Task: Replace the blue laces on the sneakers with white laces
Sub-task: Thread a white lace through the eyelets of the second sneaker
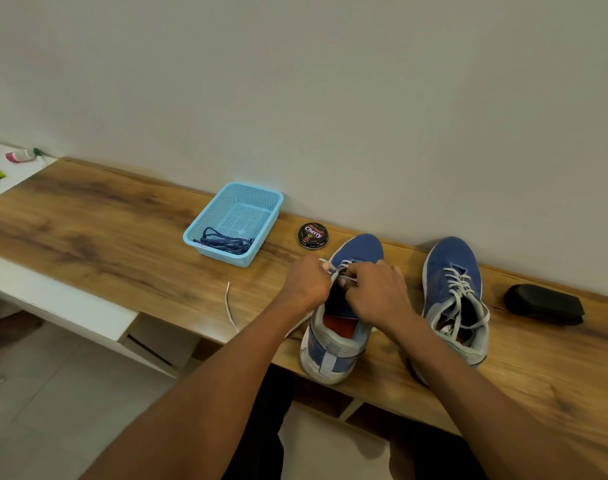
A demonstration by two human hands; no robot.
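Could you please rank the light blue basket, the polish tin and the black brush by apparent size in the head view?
1. Light blue plastic mesh basket
2. Black rectangular brush
3. Round black polish tin

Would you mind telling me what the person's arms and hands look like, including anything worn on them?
Both forearms are bare right up to the frame edge, with no sleeves in view. The left hand and the right hand wear no gloves, and no watch, bracelet or ring shows. Dark trousers are visible below the arms.

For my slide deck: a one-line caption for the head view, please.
Both hands thread a white lace into the left sneaker; blue laces lie in the basket.
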